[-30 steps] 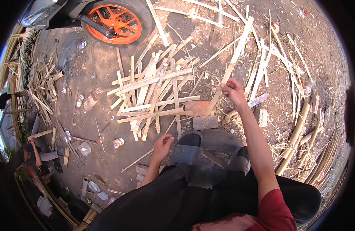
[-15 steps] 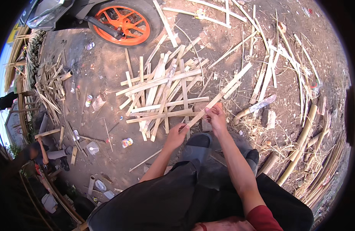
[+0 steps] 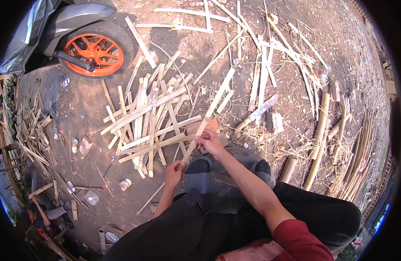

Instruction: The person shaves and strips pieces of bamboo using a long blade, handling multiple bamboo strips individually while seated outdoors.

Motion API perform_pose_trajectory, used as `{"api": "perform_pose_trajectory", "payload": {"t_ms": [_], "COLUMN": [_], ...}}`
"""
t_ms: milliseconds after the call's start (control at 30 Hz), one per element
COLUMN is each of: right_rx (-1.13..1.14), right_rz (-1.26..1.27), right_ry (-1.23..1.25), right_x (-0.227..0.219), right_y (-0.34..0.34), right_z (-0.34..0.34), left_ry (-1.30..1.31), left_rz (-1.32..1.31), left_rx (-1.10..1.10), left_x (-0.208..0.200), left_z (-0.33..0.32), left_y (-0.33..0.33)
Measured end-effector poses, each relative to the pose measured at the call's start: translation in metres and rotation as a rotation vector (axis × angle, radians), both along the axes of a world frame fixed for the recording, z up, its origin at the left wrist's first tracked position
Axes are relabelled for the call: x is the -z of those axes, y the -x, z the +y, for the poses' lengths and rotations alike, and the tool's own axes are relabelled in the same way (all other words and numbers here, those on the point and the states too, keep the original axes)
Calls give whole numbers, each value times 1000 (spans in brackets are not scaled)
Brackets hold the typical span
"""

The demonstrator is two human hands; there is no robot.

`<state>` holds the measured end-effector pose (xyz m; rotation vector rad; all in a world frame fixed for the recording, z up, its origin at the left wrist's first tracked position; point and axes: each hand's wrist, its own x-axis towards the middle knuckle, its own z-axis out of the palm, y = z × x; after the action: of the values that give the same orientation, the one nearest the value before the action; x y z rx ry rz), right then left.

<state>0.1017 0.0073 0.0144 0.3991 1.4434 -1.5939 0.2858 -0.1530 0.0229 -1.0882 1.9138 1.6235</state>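
Observation:
Both my hands are on a long, flat bamboo strip (image 3: 218,95) that slants away from me to the upper right. My left hand (image 3: 174,173) is closed around its near end, beside my left sandal. Further up the strip, my right hand (image 3: 210,143) pinches it between thumb and fingers. Below the strip's middle lies a reddish brick (image 3: 212,125), partly covered by it. To the left, a loose, criss-crossed pile of bamboo strips (image 3: 141,115) spreads over the ground. A machete (image 3: 257,114) with a pale handle lies right of my right hand.
A parked motorcycle's orange front wheel (image 3: 94,54) stands at the upper left. Bamboo poles (image 3: 321,130) and shavings lie to the right, near a stone block (image 3: 275,122). More strips (image 3: 263,74) are scattered beyond. Another person (image 3: 44,209) sits at the lower left, holding a strip.
The view has swung, so the scene sits further left. My hands have drawn the strip closer to me, and it points more steeply away. Both still hold it.

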Motion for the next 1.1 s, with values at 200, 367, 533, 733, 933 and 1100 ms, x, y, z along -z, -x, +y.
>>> {"api": "perform_pose_trajectory", "payload": {"t_ms": [200, 367, 533, 733, 933, 1100], "right_rx": [108, 117, 88, -333, -350, -181], "right_rz": [598, 1054, 445, 83, 679, 537], "right_ry": [-300, -928, -1904, -1612, -1001, -1024], "right_x": [0, -51, -90, -52, 77, 130], "right_y": [79, 250, 243, 167, 172, 185], "right_z": [18, 167, 436, 406, 239, 178], "left_ry": [51, 126, 130, 223, 74, 160], "left_rz": [-81, -73, -171, -180, -284, -236], "left_rx": [-204, -61, 2, 214, -77, -255], "left_x": [0, 36, 24, 31, 8, -47], "left_z": [0, -29, -22, -29, -28, -35], "left_y": [-11, -55, -46, -81, -99, -134]}}
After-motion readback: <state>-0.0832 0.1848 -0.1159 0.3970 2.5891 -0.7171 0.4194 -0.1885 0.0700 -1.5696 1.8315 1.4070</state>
